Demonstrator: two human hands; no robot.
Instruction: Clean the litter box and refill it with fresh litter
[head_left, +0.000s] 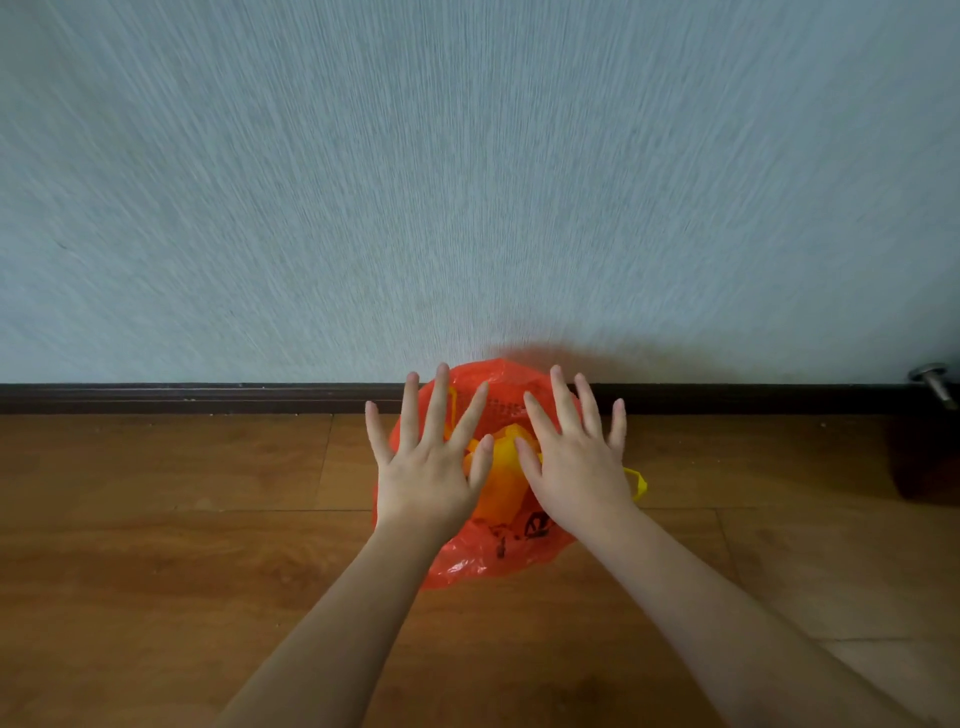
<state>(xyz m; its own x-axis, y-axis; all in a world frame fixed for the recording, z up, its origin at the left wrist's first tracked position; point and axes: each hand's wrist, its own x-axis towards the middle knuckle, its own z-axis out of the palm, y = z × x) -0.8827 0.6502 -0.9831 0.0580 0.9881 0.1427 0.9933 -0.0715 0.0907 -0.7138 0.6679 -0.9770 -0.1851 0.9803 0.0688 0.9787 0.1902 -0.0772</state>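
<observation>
A red-orange plastic bag (483, 551) with dark print sits on the wooden floor against the wall. Something yellow (501, 457) shows inside it, and a yellow strip (640, 483) sticks out at its right side. My left hand (428, 467) and my right hand (574, 462) are held side by side over the bag, palms down, fingers straight and spread. Neither hand holds anything. I cannot tell whether they touch the bag. No litter box is in view.
A pale textured wall (467, 182) fills the upper half, with a dark baseboard (182, 397) along its foot. A metal door stopper (935, 384) juts out at the far right above a dark object (924, 457). Wooden floor (156, 545) spreads to both sides.
</observation>
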